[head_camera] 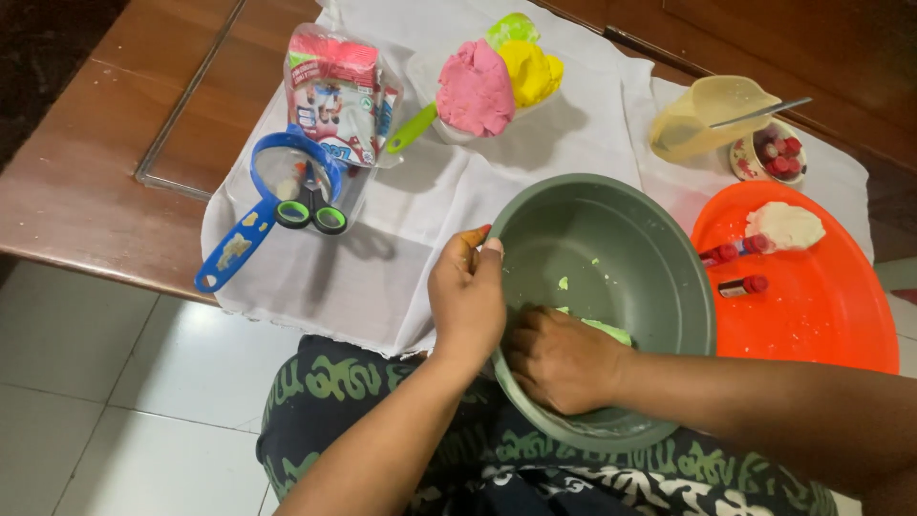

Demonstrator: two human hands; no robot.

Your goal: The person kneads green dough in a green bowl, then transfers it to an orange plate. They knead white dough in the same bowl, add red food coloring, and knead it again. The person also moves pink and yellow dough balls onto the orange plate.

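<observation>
A grey-green bowl rests tilted at the table's near edge, over my lap. My left hand grips its left rim, thumb inside. My right hand is down inside the bowl, fingers closed over a lump of pale green dough on the bowl's near wall. Small green crumbs stick to the bowl's inner surface.
White cloth covers the table. Pink, yellow and green dough balls sit in a white bowl at the back. Left: plastic packet, blue strainer, scissors. Right: orange tray with white dough and small bottles, beige jug.
</observation>
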